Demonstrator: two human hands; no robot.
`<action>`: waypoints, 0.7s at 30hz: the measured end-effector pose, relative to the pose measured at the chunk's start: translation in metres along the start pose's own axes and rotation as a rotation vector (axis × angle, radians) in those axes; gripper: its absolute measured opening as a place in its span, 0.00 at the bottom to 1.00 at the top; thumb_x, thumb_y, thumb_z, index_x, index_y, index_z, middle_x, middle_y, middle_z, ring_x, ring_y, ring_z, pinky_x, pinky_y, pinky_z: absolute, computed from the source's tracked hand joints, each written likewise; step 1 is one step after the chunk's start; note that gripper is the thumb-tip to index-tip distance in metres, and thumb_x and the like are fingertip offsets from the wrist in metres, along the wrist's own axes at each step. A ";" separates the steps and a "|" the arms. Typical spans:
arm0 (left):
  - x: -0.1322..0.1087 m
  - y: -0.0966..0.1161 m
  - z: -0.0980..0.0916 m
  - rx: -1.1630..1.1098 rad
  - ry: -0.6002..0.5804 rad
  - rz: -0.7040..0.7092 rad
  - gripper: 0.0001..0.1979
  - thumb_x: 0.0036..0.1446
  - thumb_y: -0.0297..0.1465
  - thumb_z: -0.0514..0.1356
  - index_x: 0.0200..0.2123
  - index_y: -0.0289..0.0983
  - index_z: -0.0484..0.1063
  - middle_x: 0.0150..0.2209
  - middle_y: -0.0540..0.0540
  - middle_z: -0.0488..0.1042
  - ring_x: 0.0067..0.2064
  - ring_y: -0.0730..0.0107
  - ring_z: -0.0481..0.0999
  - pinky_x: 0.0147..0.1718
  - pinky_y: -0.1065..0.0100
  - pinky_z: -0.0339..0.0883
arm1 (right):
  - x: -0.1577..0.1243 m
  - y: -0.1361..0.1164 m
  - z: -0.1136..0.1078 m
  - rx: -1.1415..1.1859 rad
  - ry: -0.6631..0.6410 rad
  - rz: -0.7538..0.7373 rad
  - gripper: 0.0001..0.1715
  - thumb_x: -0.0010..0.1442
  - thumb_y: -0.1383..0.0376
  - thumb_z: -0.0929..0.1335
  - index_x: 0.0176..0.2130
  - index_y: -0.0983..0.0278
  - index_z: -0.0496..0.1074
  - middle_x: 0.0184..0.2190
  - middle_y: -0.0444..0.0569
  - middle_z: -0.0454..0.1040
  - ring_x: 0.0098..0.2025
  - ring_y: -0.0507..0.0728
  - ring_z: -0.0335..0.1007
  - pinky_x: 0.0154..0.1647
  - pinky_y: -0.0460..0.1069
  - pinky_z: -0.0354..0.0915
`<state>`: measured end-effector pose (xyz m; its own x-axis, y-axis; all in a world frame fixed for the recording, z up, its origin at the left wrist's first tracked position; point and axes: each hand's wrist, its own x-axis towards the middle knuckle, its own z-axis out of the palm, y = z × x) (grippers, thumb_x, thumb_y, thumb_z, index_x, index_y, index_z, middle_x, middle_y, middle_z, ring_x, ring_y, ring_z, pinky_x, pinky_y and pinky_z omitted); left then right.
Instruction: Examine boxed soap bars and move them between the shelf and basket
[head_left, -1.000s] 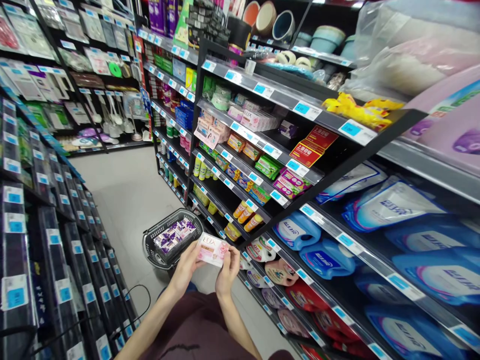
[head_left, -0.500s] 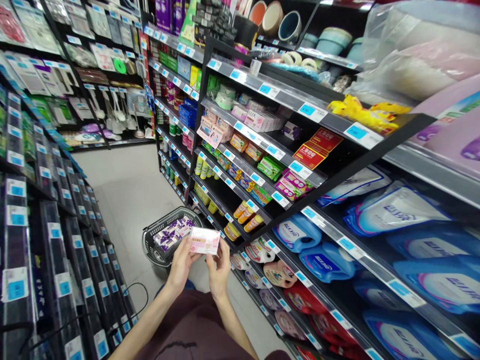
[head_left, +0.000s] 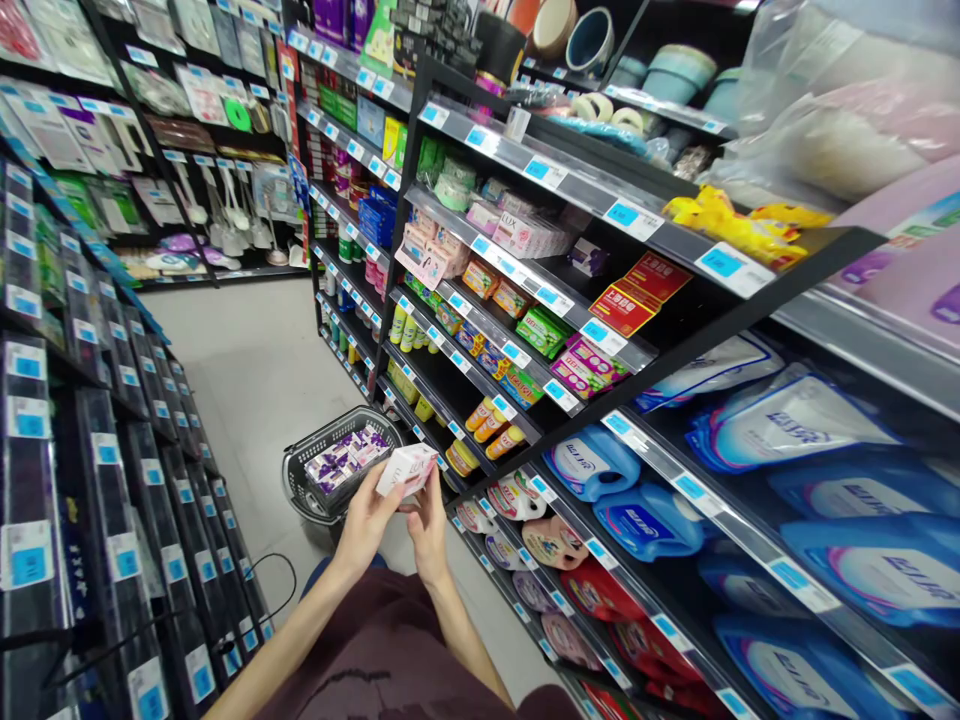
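Observation:
Both my hands hold one small pink and white soap box point(head_left: 406, 468) in front of my chest. My left hand point(head_left: 365, 522) grips its left end with fingers curled round it. My right hand point(head_left: 427, 522) pinches the box from below and from the right. The box is tilted, one corner turned up. Just beyond it on the floor stands a black wire basket point(head_left: 309, 480) with several purple and white packs inside.
A shelf rack on the right carries soap boxes point(head_left: 525, 236), small bottles point(head_left: 491, 425), blue detergent jugs point(head_left: 600, 462) and refill pouches point(head_left: 780, 410). Dark shelving with blue price tags point(head_left: 112, 450) lines the left. Pale floor point(head_left: 255, 370) runs ahead to hanging kitchen tools point(head_left: 225, 215).
The soap box has been turned in my hands, from face up to tilted on edge. Both hands drifted slightly left and up with it.

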<state>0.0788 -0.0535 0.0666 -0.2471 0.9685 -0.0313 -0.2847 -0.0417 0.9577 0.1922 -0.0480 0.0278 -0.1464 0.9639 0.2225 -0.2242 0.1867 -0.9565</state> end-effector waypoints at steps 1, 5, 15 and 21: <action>0.000 0.001 0.000 0.033 -0.025 0.006 0.23 0.57 0.43 0.64 0.54 0.41 0.73 0.57 0.44 0.74 0.60 0.50 0.71 0.60 0.56 0.63 | 0.000 0.000 0.000 -0.007 0.005 -0.008 0.52 0.61 0.46 0.67 0.72 0.64 0.44 0.66 0.62 0.60 0.62 0.68 0.66 0.51 0.60 0.71; 0.000 0.006 -0.004 0.175 -0.200 0.090 0.21 0.63 0.41 0.58 0.56 0.43 0.73 0.61 0.44 0.71 0.64 0.52 0.65 0.65 0.53 0.54 | -0.001 0.002 0.000 -0.041 0.080 -0.010 0.51 0.58 0.48 0.69 0.70 0.65 0.51 0.62 0.61 0.66 0.60 0.66 0.67 0.57 0.61 0.67; -0.008 0.007 0.000 0.437 -0.166 0.248 0.37 0.54 0.34 0.67 0.66 0.49 0.60 0.68 0.44 0.59 0.68 0.52 0.56 0.66 0.51 0.50 | 0.001 -0.007 -0.006 0.413 0.092 0.391 0.47 0.63 0.38 0.48 0.57 0.64 0.73 0.47 0.60 0.77 0.42 0.65 0.74 0.37 0.60 0.71; -0.009 0.009 0.001 0.416 -0.174 0.204 0.37 0.51 0.28 0.67 0.64 0.48 0.61 0.64 0.43 0.65 0.64 0.53 0.66 0.64 0.54 0.56 | -0.002 -0.001 -0.012 0.558 -0.012 0.566 0.53 0.58 0.31 0.47 0.57 0.61 0.71 0.44 0.58 0.76 0.34 0.60 0.67 0.24 0.48 0.61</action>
<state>0.0795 -0.0621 0.0760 -0.0911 0.9788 0.1832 0.1558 -0.1677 0.9735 0.2042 -0.0481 0.0264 -0.3923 0.8812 -0.2639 -0.5620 -0.4567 -0.6896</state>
